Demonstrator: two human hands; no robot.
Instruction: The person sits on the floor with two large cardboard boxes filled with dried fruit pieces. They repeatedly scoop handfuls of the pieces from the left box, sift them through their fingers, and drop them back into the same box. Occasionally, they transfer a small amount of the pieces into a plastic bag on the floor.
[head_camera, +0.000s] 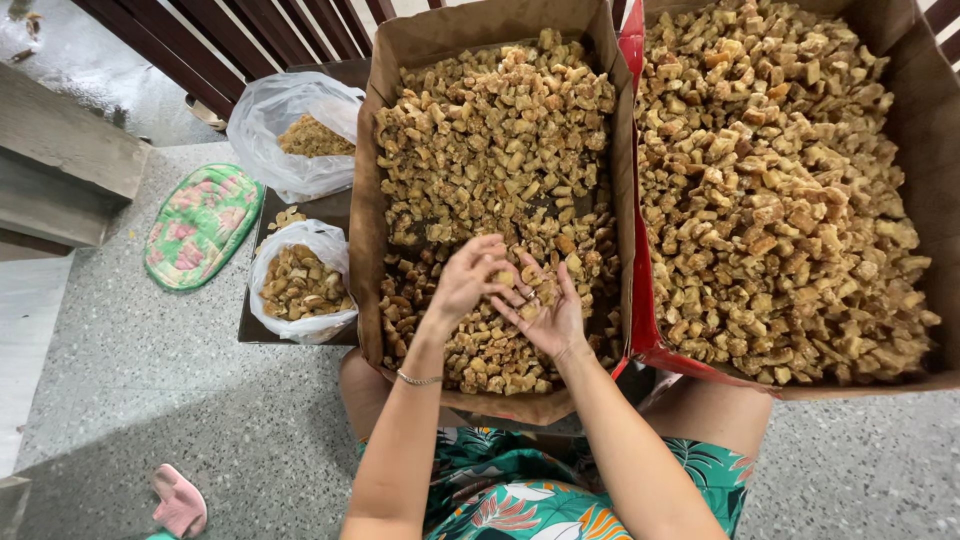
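Seemingly palm-up right hand (548, 318), left hand (468, 278) fingering brown chunks (528, 290) there.

head cam, steep down, close over lap

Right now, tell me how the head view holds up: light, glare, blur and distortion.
Head view: soft, even daylight, so the left hand and right hand cast only faint shadows on the brown chunks; a pale sheen on the wet floor at top left; wide-angle bend splays the cardboard boxes outward; focus is sharp, no motion blur.
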